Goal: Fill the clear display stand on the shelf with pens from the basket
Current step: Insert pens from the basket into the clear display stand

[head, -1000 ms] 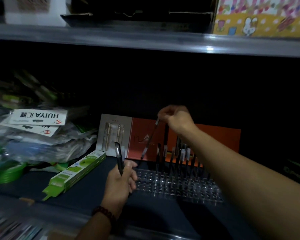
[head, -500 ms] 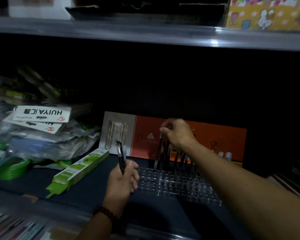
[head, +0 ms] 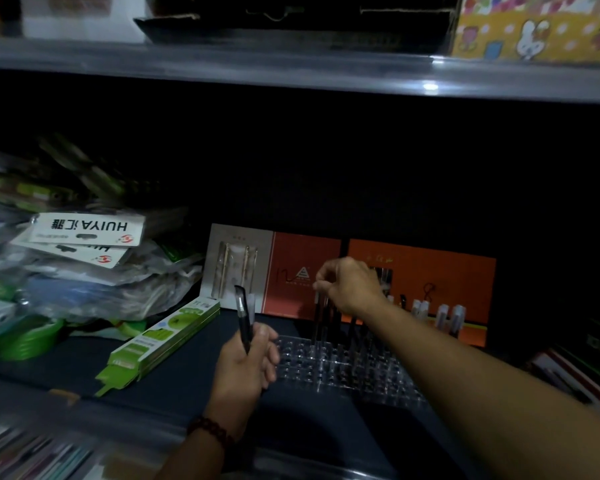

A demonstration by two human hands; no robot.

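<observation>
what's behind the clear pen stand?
An orange and grey display card stands upright behind the clear stand. Standing pens and the right hand, pinching one, cover its middle; beyond it is too dark.

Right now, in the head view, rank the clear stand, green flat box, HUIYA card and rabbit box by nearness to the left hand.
1. clear stand, right beside the left hand.
2. green flat box, to its left.
3. HUIYA card, farther left, higher up.
4. rabbit box, far above, top right.
</observation>
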